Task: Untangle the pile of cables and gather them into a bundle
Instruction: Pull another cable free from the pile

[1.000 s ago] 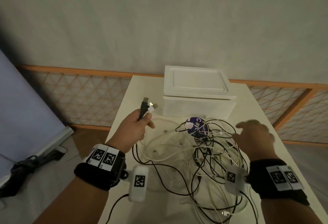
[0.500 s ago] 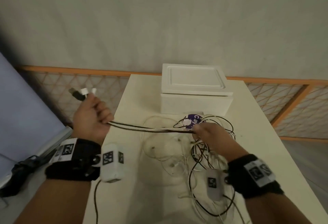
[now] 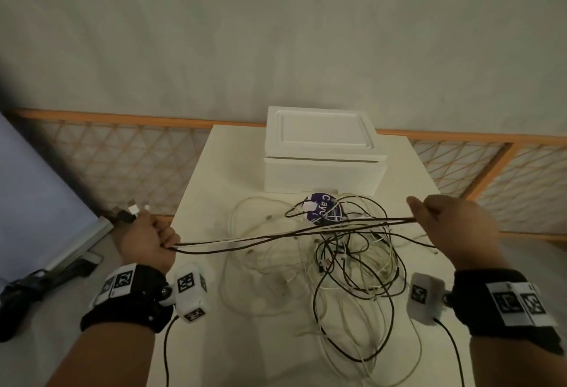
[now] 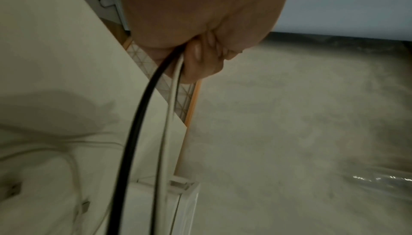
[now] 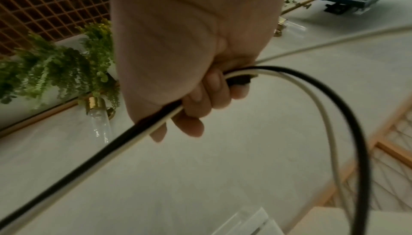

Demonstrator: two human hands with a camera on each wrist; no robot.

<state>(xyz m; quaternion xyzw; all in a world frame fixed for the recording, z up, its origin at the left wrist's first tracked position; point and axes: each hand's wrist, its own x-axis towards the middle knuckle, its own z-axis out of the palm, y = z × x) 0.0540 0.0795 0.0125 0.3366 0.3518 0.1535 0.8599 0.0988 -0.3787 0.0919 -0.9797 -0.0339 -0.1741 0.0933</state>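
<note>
A tangle of black and white cables [image 3: 343,267] lies on the white table [image 3: 245,356]. My left hand [image 3: 147,239] is fisted round a black and a white cable beyond the table's left edge, their plugs [image 3: 130,211] sticking out past the thumb. The same pair of cables [image 3: 276,234] stretches taut above the pile to my right hand [image 3: 445,221], which grips them over the table's right side. In the left wrist view my curled fingers [image 4: 200,59] clamp the black cable [image 4: 138,115] and a white one. In the right wrist view my fingers [image 5: 200,98] wrap both cables [image 5: 125,138].
A white foam box [image 3: 322,153] with its lid on stands at the table's far end. A round purple label [image 3: 323,208] lies under the cables in front of it. A wooden lattice rail [image 3: 122,153] runs behind the table. A blue board [image 3: 36,202] leans at the left.
My left hand has pulled the plug ends out to the left, off the table. My right hand took hold of the same cables and slid right along them, drawing them taut.
</note>
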